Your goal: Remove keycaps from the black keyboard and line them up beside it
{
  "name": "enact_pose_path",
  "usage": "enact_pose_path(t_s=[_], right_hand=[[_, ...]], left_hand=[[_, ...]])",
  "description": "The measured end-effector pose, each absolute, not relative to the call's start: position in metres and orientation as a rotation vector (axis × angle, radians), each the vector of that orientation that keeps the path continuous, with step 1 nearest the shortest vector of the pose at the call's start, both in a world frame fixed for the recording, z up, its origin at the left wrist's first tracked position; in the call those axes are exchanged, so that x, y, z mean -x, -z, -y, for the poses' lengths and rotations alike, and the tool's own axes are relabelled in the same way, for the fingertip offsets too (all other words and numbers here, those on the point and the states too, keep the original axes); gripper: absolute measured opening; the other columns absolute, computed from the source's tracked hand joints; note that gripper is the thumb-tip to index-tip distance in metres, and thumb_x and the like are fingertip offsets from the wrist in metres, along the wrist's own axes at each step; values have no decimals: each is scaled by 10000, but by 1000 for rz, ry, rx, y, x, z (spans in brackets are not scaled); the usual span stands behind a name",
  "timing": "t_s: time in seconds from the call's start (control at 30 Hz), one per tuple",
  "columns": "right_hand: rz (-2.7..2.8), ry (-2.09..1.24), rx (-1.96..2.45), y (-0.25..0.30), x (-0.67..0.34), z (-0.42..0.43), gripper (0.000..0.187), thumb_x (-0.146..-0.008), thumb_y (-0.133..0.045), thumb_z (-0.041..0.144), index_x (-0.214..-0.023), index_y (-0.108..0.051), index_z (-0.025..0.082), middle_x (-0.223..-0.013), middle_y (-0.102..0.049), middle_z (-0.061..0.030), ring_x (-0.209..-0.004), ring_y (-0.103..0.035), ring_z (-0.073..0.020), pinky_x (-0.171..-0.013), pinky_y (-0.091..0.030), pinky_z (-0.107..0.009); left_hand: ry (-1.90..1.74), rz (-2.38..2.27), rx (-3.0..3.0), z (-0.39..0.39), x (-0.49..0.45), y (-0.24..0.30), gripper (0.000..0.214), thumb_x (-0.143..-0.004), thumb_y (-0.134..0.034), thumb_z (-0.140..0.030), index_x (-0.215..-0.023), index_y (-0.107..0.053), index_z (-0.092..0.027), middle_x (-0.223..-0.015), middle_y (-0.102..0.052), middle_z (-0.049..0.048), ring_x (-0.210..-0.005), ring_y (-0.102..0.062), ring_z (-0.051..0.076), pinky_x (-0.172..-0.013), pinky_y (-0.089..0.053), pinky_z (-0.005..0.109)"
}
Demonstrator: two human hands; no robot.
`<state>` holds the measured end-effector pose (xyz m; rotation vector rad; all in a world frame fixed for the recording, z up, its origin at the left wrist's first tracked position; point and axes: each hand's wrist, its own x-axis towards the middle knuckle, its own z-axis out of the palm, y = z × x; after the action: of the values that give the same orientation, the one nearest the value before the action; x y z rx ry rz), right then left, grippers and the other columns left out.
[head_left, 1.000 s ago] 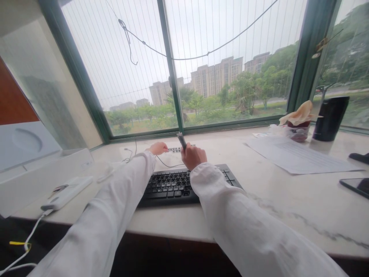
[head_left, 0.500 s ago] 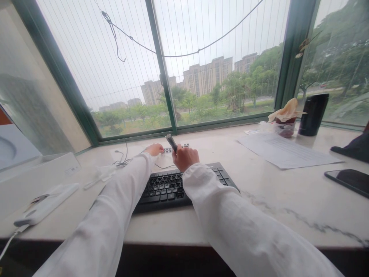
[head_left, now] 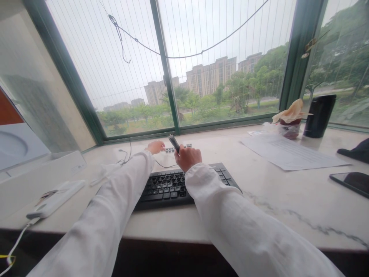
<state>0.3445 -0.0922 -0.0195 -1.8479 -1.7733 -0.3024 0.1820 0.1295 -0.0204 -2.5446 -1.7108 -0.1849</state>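
My right hand (head_left: 189, 157) is closed around the dark handle of a brush (head_left: 173, 142), its paler tip tilted up and to the left above the desk. Below that hand lies a black keyboard (head_left: 165, 188), with many of its keycaps off in the upper rows. My left hand (head_left: 155, 147) reaches past the keyboard, its fingers bent together beside a row of loose keycaps (head_left: 170, 150). Whatever is in those fingertips is too small to make out. More keycaps (head_left: 188, 145) lie just behind the brush, and my right sleeve covers part of the keyboard.
At left are a white power strip (head_left: 56, 200), a white box (head_left: 62, 165) and a thin cable (head_left: 125, 159). Paper sheets (head_left: 288, 152), a black tumbler (head_left: 319, 116), a small cup (head_left: 290, 129) and a phone (head_left: 350, 182) lie to the right. A window stands behind.
The view has turned slightly left, so everything sits a little further right. My right hand keeps its hold on the brush, and my left hand stays by the keycaps.
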Motion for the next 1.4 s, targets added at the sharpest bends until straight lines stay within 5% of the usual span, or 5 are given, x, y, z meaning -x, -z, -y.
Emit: enact_pose_path(t_s=[0.37, 0.63, 0.8, 1.07, 1.4], right_hand=[[1789, 302, 1848, 17, -345, 96, 321, -949, -335, 383, -983, -569, 167, -789, -687, -109, -776, -673, -246, -697, -441, -335], [1809, 383, 1841, 14, -331, 100, 338, -960, -310, 403, -997, -567, 186, -766, -687, -85, -709, -661, -228, -661, -413, -309], [1794, 412, 1733, 16, -317, 101, 430, -965, -272, 451, -1009, -611, 190, -746, -681, -66, -687, -635, -205, -650, -380, -285], [1813, 125, 1440, 27, -287, 106, 460, -942, -347, 458, -711, -629, 178, -594, -613, -17, -587, -582, -145, -588, -343, -237], [1830, -306, 1424, 35, -280, 110, 472, -919, -412, 470, -614, -617, 174, -578, -639, -12, -589, -606, -142, -615, -393, -231]], left_hand=[[113, 1453, 2888, -57, -121, -38, 369, -805, -571, -554, -1000, -706, -272, -1044, -703, 5, -846, -626, 153, -708, -443, 209], [35, 1037, 3345, 9, -90, -24, 308, -699, -716, -504, -788, -743, -210, -748, -695, 6, -677, -557, 123, -619, -407, 218], [108, 899, 3442, 21, -92, -20, 258, -661, -758, -463, -781, -762, -236, -743, -699, -3, -643, -540, 107, -600, -393, 221], [129, 703, 3479, 21, -92, -4, 249, -652, -769, -455, -805, -770, -259, -738, -708, -14, -642, -566, 100, -612, -415, 217], [168, 694, 3434, 32, -92, -7, 229, -674, -755, -418, -819, -774, -242, -673, -687, 2, -581, -550, 98, -579, -421, 222]])
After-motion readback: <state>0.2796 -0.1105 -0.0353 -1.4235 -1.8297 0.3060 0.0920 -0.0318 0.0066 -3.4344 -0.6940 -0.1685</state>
